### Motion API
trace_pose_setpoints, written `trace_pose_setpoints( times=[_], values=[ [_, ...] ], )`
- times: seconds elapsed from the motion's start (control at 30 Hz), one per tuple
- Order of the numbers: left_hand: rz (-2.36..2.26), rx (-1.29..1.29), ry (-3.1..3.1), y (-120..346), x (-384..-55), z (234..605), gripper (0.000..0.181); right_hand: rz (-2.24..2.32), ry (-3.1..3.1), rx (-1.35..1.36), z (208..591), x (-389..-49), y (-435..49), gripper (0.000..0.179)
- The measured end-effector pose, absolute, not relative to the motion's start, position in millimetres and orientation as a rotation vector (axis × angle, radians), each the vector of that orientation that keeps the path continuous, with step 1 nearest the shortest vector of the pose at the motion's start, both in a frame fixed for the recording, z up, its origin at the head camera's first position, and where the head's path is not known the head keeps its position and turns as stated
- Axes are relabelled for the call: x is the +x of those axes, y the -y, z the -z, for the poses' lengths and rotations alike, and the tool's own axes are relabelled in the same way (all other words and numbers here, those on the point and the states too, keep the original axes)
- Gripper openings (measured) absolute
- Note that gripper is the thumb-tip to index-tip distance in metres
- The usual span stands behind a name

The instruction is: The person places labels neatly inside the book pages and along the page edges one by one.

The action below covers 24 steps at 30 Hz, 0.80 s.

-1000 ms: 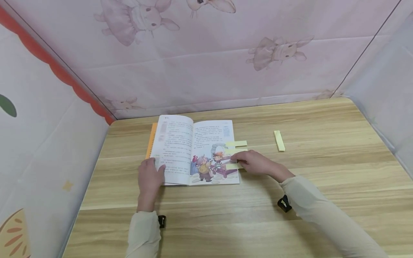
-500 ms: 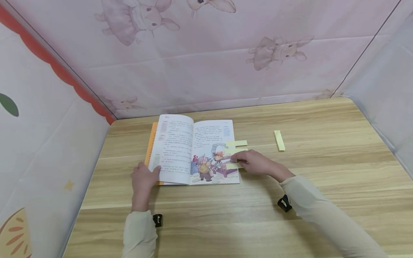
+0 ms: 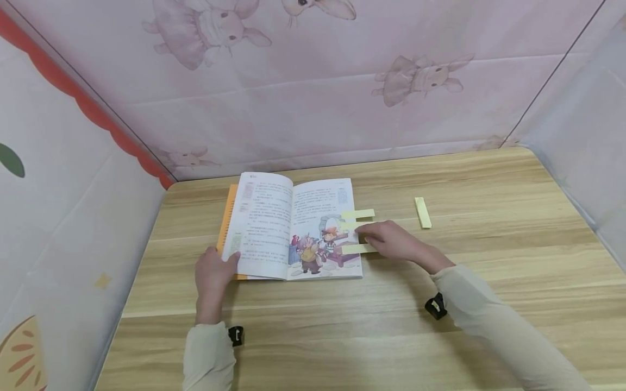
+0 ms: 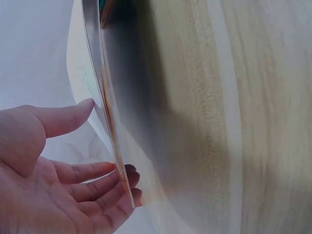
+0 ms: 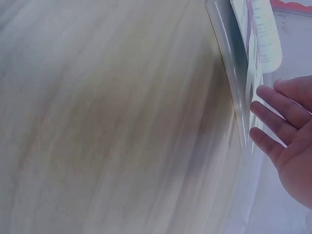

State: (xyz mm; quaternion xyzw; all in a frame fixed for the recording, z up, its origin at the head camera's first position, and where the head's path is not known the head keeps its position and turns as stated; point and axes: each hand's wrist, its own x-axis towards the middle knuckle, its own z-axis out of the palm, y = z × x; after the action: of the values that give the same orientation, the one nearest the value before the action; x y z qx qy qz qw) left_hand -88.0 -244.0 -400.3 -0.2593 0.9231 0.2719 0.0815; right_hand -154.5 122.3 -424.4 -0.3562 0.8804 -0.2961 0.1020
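An open book (image 3: 266, 228) with an orange cover edge lies on the table, text on the left page and a cartoon picture on the right. My left hand (image 3: 212, 274) holds its lower left edge; in the left wrist view the thumb (image 4: 73, 119) touches the page and the fingers reach behind the cover. Pale yellow paper strips (image 3: 359, 214) stick out from the right page. My right hand (image 3: 393, 240) is at that page's right edge, by the strips. In the right wrist view its fingers (image 5: 275, 119) are extended loosely beside the page edges, the thumb partly hidden.
A pad of yellow strips (image 3: 423, 212) lies on the wooden table (image 3: 489, 228), right of the book. A pink rabbit-print backdrop (image 3: 313, 108) rises behind the table, with pale panels at both sides. A black wrist camera (image 3: 435, 307) is on the right forearm.
My left hand has slid left and slightly down along the book's left edge, uncovering more orange cover. The right hand has shifted slightly right, and the right page with its strips has risen slightly.
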Motion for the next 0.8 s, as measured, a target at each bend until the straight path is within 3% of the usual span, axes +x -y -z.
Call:
trace_pose_setpoints(
  times=[0.5,0.8],
  values=[
    [-0.883,-0.837,-2.846,244.4,-85.3,389.5,0.058,1.013,-2.630,-0.779,409.7,-157.5,-164.9,0.031],
    [-0.810,-0.788,-2.903,242.8,-83.5,371.9,0.042,0.992,-2.689,-0.709,401.6,-157.8,-190.5,0.030]
  ],
)
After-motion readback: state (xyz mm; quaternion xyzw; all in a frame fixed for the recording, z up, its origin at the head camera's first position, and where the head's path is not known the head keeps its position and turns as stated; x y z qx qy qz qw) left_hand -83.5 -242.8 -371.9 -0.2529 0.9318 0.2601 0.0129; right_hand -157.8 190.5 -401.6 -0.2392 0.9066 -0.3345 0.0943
